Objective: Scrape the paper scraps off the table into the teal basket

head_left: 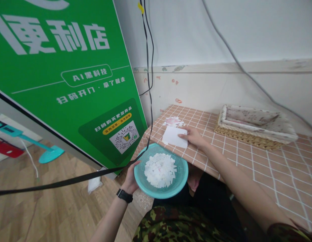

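Card near frame centre, flat over counter, longer side-to-side, pinched in nearly closed right hand; basket at lower centre, gripped in half-curled left hand.

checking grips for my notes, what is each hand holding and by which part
The left hand holds the turquoise basket by the left side of its rim. The right hand holds the white card by its right edge.

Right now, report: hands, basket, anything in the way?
Left hand gripping teal basket of white scraps. Right hand holding white card at tabletop. Black strap crosses near left hand.
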Tool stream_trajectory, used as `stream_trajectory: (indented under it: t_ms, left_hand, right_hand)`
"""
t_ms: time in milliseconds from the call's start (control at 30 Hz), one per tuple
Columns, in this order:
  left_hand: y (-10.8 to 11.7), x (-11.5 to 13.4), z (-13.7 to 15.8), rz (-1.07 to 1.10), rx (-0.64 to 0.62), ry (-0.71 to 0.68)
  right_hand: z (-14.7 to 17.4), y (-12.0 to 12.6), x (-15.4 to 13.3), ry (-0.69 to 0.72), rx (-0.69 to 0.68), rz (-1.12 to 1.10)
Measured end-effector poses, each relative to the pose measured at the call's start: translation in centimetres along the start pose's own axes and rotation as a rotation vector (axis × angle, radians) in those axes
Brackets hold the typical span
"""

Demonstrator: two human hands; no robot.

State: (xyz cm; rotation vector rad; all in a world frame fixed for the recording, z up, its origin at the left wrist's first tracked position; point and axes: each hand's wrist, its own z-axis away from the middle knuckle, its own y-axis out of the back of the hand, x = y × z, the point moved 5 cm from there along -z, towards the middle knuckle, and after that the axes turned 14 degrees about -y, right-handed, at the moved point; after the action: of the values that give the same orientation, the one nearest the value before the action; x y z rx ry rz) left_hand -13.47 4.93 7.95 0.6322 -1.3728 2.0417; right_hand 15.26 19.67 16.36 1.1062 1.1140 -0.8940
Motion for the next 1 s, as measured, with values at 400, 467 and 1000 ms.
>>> stream_trajectory:
  t_ms: [400, 467, 1000]
  left_hand:
    - [-0.1, -0.6, 0.5, 0.002, -0.014, 0.012]
    - [-0.3, -0.8, 0.8, -0.005, -0.027, 0.027]
    - [-0.5, -0.6, 0.8, -0.030, -0.003, 0.014]
  right_hand:
    - [0.7, 9.0, -1.7, 0.115, 0.869, 0.603]
    - [0.7, 8.8, -1.8, 0.128, 0.855, 0.720]
    - [1.1, 7.4, -2.2, 0.071, 0.798, 0.872]
